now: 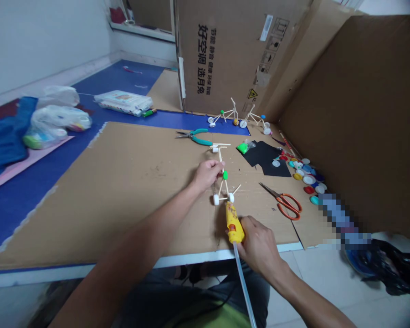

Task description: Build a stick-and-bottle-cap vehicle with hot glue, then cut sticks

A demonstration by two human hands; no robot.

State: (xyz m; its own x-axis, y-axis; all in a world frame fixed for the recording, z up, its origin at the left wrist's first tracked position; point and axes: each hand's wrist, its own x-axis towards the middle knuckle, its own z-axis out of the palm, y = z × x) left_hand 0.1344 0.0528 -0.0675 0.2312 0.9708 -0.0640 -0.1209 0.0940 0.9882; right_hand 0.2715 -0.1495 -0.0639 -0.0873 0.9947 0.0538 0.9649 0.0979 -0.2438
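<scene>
In the head view my left hand [208,174] pinches the thin stick frame of a small model tricycle [220,187]. Pale sticks form its body, with a green cap at the joint, two white wheels at the near end and a white piece at the far end. My right hand [259,237] is wrapped round a yellow hot glue gun [233,223], with a long clear glue stick trailing from its back. The gun's nozzle is at the near right wheel; whether it touches is hard to tell.
Teal-handled pliers [196,136] lie beyond the model. Orange-handled scissors [283,200] are to the right, near a black sheet [268,159] and many bottle caps [307,180]. Two similar stick models [239,119] stand at the back by a tall cardboard box [232,54]. Plastic bags [59,120] lie left.
</scene>
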